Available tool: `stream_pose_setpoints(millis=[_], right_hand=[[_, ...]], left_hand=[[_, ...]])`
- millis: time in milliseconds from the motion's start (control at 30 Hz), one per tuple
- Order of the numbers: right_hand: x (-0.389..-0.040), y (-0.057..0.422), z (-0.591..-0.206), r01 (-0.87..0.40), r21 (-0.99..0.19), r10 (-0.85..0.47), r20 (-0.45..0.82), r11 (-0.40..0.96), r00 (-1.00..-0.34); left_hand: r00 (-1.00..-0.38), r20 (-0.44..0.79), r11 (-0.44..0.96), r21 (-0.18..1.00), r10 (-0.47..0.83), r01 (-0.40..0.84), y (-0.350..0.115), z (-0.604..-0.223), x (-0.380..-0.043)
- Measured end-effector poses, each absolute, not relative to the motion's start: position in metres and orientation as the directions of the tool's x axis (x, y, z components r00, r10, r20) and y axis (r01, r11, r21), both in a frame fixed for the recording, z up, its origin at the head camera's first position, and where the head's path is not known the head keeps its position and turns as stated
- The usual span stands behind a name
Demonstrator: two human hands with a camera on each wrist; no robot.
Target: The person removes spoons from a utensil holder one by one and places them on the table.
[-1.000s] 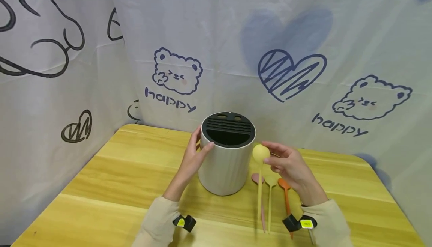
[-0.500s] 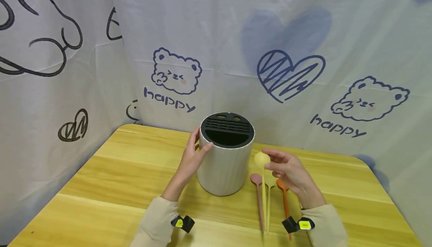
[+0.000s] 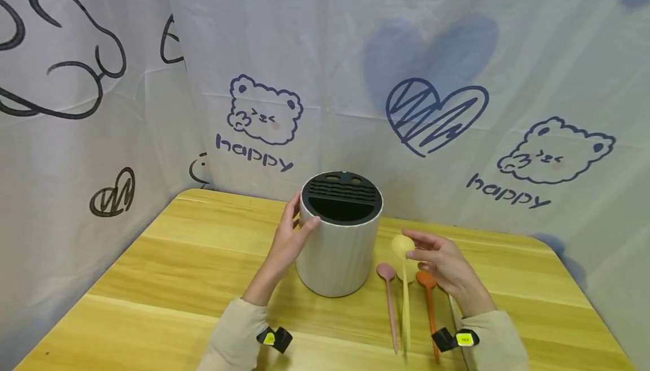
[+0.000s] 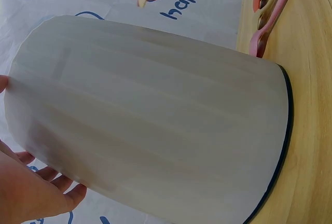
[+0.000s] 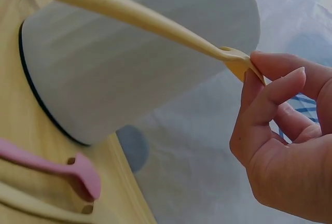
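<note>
A white ribbed cylindrical utensil holder [image 3: 337,261] stands upright on the table, its dark slotted lid [image 3: 342,184] facing up. My left hand [image 3: 286,247] grips its left side, thumb near the front rim, other fingers round the back. My right hand [image 3: 452,272] pinches the edge of a yellow spoon [image 3: 403,246] at its bowl; the handle [image 5: 150,22] slants across the right wrist view. In the head view this spoon hangs bowl-up and overlaps a pale yellow spoon [image 3: 409,274] lying below. Beside that lie a pink spoon [image 3: 386,272] and an orange spoon [image 3: 426,281].
A further pale handle [image 3: 453,309] lies partly hidden under my right forearm. The wooden table [image 3: 193,258] runs back to a printed white curtain [image 3: 350,61], which also covers the left side. The holder's lid has a wide front opening, narrow slots and two small holes.
My right hand has lowered the yellow spoon and moved it slightly right, from beside the holder's rim to over the pale yellow spoon. My left hand keeps its grip on the holder.
</note>
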State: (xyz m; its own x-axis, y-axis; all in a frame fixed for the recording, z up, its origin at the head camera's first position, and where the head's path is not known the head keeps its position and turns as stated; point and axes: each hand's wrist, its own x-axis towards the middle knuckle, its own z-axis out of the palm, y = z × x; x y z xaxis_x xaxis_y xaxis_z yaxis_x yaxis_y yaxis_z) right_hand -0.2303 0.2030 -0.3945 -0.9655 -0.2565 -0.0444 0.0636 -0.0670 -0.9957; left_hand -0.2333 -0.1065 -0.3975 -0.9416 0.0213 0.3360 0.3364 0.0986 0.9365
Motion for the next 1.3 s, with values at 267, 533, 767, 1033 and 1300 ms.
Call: stream_pose_setpoints(millis=[267,533,767,1033,1300], right_hand=[[-0.229,0.217,-0.399,0.059,-0.998,-0.236,-0.049,-0.035,-0.97],[-0.236,0.243,-0.405,0.07,-0.996,-0.256,-0.081,0.051,-0.963],[-0.248,0.278,-0.406,0.11,-0.994,-0.318,-0.105,0.002,-0.942],[-0.252,0.321,-0.415,0.167,-0.982,-0.427,-0.115,-0.086,-0.897],[-0.248,0.354,-0.423,0.225,-0.973,-0.389,-0.228,0.052,-0.893]], left_hand=[[-0.937,0.348,0.108,0.931,0.018,0.348,-0.108,-0.398,-0.232],[-0.94,0.341,0.11,0.934,0.019,0.341,-0.109,-0.398,-0.232],[-0.938,0.345,0.108,0.932,0.017,0.345,-0.11,-0.397,-0.232],[-0.938,0.345,0.104,0.933,0.024,0.345,-0.113,-0.399,-0.234],[-0.943,0.333,0.102,0.938,0.013,0.332,-0.109,-0.399,-0.233]])
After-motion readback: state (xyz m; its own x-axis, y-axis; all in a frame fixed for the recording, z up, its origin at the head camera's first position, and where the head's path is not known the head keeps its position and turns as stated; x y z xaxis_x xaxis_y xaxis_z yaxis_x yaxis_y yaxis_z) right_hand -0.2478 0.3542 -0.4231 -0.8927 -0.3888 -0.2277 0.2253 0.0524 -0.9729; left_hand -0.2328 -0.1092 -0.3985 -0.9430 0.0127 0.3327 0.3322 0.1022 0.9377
